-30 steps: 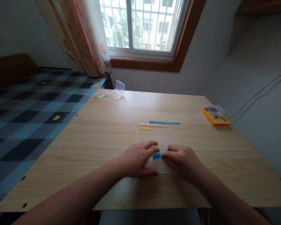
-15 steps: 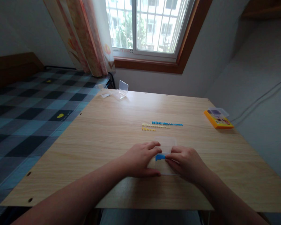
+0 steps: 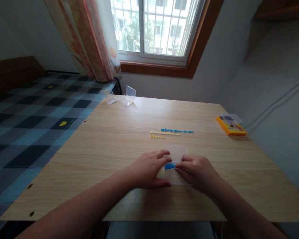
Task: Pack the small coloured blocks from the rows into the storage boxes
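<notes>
A clear plastic box with its lid folded back lies on the table in front of me. Inside its left part, small blue blocks stand side by side in a stepped row. My left hand grips the box from the left, fingers over the far side and thumb along the near edge. At the right end of the blue row, my right hand pinches with thumb and forefinger at a small blue block, mostly hidden by the fingertips.
Beyond the box lie lines of small blue blocks, cream blocks and yellow blocks. Opened clear cases stand at the far left corner. A yellow-orange box sits by the right edge of the wooden table.
The view has shifted very slightly. Both hands keep their places at the box, and the blue row looks the same.
</notes>
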